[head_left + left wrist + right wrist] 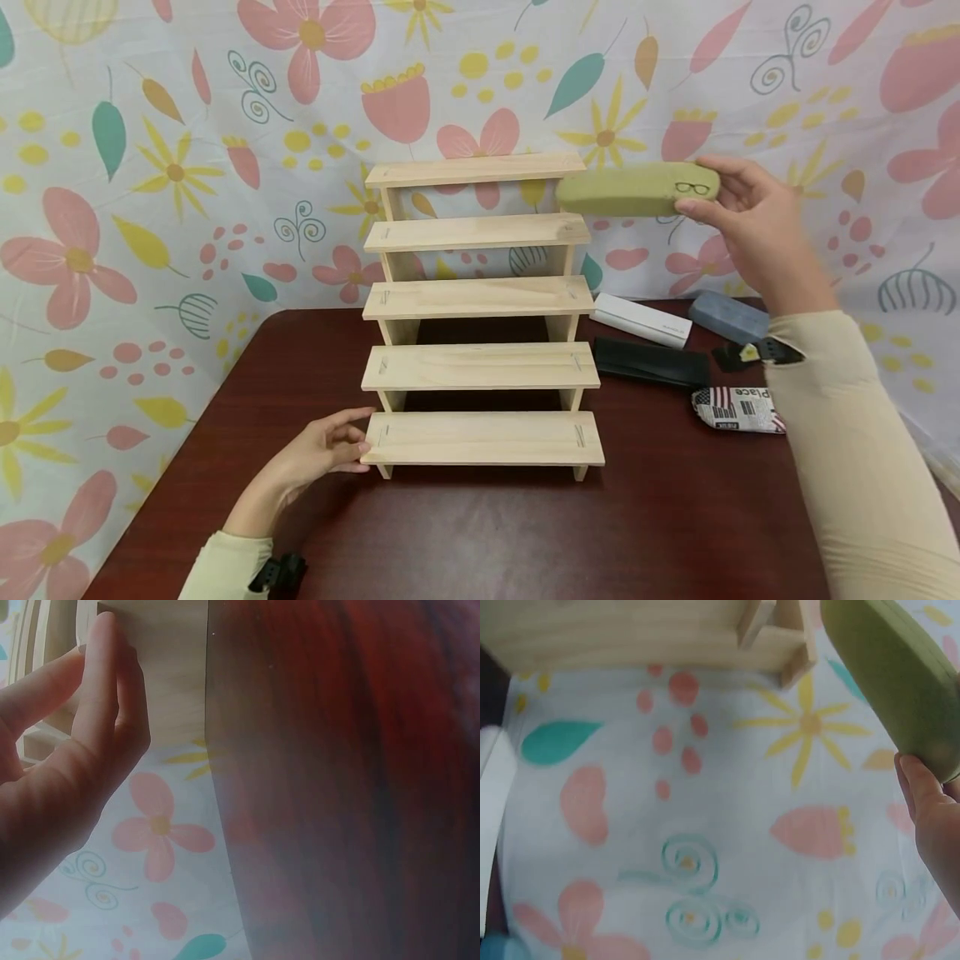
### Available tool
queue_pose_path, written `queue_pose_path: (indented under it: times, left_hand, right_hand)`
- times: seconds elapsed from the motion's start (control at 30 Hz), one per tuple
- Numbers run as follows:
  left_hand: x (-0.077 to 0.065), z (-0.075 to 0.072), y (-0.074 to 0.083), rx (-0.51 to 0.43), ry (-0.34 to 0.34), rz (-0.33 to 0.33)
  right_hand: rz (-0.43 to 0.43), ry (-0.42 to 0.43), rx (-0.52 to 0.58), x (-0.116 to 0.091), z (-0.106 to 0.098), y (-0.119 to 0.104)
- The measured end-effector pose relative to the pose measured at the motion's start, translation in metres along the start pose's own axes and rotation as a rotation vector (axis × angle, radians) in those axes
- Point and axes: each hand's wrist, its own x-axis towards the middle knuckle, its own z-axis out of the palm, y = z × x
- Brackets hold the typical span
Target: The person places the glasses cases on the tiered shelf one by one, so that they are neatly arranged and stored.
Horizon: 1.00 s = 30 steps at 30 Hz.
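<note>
A five-tier stepped wooden display rack (480, 368) of pale wood stands on the dark table. In the head view, my right hand (757, 208) grips the right end of a green glasses case (630, 190) with a small eyeglasses drawing. The case is held up in the air, level, its left end by the right end of the top tier. The right wrist view shows the case (900, 682) at upper right, partly cut off, with the hand (937, 825) at its lower end. My left hand (318, 450) holds the left end of the lowest tier between thumb and fingers.
Right of the rack lie a white case (643, 321), a black case (651, 362), a blue-grey case (727, 317) and a newsprint-patterned case (735, 409), partly behind the right sleeve. A flower-patterned cloth (187, 275) hangs behind the table (480, 533).
</note>
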Motion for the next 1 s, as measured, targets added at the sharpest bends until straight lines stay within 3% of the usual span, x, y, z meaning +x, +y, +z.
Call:
queue_pose_path:
  times: [0.3,0.57,1.0]
  left_hand:
    - [0.001,0.002,-0.001,-0.013,-0.015,0.000]
    - [0.001,0.003,0.001,-0.017,-0.013,-0.026]
    - [-0.001,0.000,0.002,-0.011,-0.004,-0.040]
  right_hand:
    - [0.014,-0.013,-0.003,0.041,0.046,0.019]
    - [0.132,-0.048,-0.117,0.072,0.079,0.031]
    - [0.185,-0.071,-0.202,0.102,0.122,0.059]
